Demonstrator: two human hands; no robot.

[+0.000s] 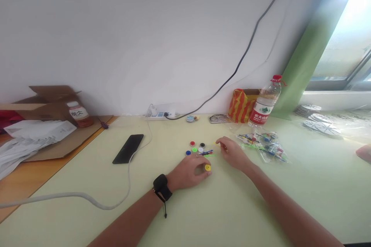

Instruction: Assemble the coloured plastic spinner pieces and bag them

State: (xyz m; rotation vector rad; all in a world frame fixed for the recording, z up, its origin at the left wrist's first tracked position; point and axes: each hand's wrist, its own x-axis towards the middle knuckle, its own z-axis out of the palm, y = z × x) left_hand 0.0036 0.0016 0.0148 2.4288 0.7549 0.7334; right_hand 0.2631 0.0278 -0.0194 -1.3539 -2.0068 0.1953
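Observation:
Between the thumb and index finger of my left hand [189, 171] is a small yellow round disc [208, 167] with a hub in its middle. To the right, my right hand [232, 152] pinches a tiny yellow piece [215, 142], too small to make out. Beyond my left fingers lie more small discs: a red disc [192, 144], a black disc [202, 145], a green disc [194, 149], a white disc [201, 149] and a blue disc [188, 153]. Thin blue and green sticks [207, 153] lie between the hands, partly hidden by my left fingers.
Clear bags of coloured parts [266, 142] lie right of my right hand, near a large water bottle [263, 102]. A black phone [128, 149] and a white cable [129, 177] are on the left. A power strip [162, 114] sits against the wall.

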